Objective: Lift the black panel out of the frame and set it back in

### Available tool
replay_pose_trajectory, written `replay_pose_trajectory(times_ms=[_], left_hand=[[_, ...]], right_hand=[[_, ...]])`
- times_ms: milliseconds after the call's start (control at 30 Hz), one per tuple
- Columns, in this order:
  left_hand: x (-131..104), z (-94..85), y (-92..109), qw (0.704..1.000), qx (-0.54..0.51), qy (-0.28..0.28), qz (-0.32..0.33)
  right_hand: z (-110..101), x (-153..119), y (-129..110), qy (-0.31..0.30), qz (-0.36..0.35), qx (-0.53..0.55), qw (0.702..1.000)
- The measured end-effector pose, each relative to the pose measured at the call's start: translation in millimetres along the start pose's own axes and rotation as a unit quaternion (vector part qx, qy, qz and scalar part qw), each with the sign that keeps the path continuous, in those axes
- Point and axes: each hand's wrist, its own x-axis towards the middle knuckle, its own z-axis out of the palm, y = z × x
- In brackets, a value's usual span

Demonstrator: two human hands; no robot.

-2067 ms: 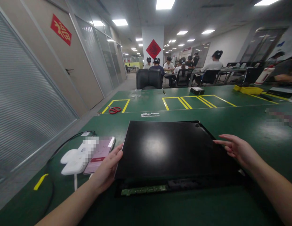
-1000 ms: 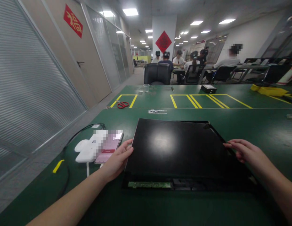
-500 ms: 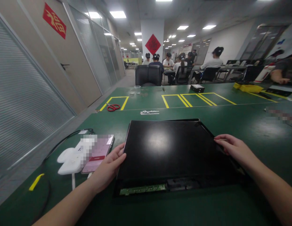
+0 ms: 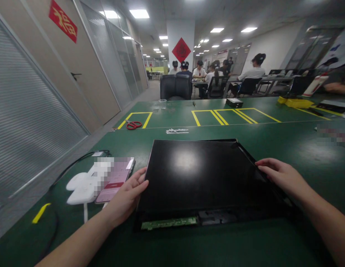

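A flat black display panel (image 4: pixel 194 181) lies over a black shallow frame (image 4: pixel 247 152) on the green table, slightly askew, so the frame's rim shows along the far right corner and right side. A narrow green circuit board (image 4: pixel 169 223) runs along the panel's near edge, left of some dark parts. My left hand (image 4: pixel 128 194) holds the panel's left edge, thumb at the top and fingers by the side. At the right edge, my right hand (image 4: pixel 279 173) is closed with its fingertips on the rim; whether they grip the panel, the frame or both I cannot tell.
Left of the panel lie a phone (image 4: pixel 117 181), a white charger (image 4: pixel 80 191) and a black cable (image 4: pixel 78 162). Farther off are red-handled scissors (image 4: pixel 134 125), white scraps (image 4: pixel 177 131), a clear cup (image 4: pixel 162 104), a black box (image 4: pixel 234 103) and a yellow tray (image 4: pixel 296 102). People sit beyond.
The view has shifted slightly. Both hands stay on the same edges, and the panel looks almost unmoved. At far right, another person's arm has moved.
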Motion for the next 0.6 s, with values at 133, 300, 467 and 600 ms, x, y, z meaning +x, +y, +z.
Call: replay_pose_trajectory(times_ms=[133,300,467,600], left_hand=[[1,-1.2,-2,1.000,-0.004,-0.004,0.005],[-1,-1.5,-2,1.000,0.007,0.006,0.005],[-3,0.9,2,0.999,0.021,0.016,-0.022],[-4,2.5,0,1.000,0.011,-0.005,-0.007]], right_hand=[[-1,1,1,-0.004,-0.031,-0.085,0.996],[-3,0,-4,-0.025,-0.026,-0.141,0.989],[-5,1,-9,-0.025,0.005,-0.145,0.989],[-4,0,-11,-0.024,-0.002,-0.147,0.989]])
